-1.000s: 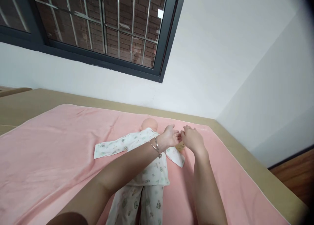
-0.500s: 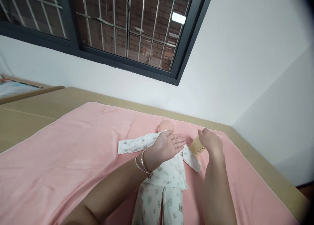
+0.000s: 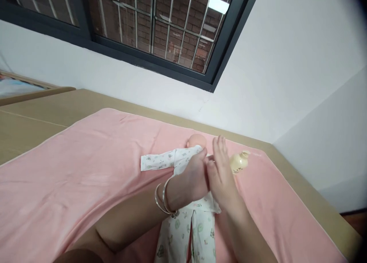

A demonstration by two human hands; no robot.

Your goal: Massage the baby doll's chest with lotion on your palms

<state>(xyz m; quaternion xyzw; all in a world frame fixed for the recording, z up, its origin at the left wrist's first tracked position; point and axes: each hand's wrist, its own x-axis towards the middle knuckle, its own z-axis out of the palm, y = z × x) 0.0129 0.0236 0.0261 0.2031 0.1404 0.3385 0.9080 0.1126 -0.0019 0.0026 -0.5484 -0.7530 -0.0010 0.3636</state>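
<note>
My left hand (image 3: 193,177), with two bangles (image 3: 164,198) at the wrist, meets my right hand (image 3: 221,175) palm to palm above a baby doll. My right hand is open, its fingers stretched and pointing away from me. The left fingers are mostly hidden behind the right hand; the thumb shows and the hand looks open. Below them lies the doll's white printed top (image 3: 183,158), one sleeve spread to the left, with printed trousers (image 3: 174,232) nearer me. Past the collar shows the round doll head (image 3: 197,140). A pale yellow bottle (image 3: 239,163) stands just right of my right hand.
A pink blanket (image 3: 94,159) covers much of the wooden surface (image 3: 83,98). White walls (image 3: 286,56) rise behind and to the right. A dark-framed window (image 3: 155,66) with metal bars is above. A wooden edge (image 3: 37,94) runs along the far left.
My right hand has left the yellow bottle and moved left against my left palm. The bottle now stands uncovered. The view has tilted slightly.
</note>
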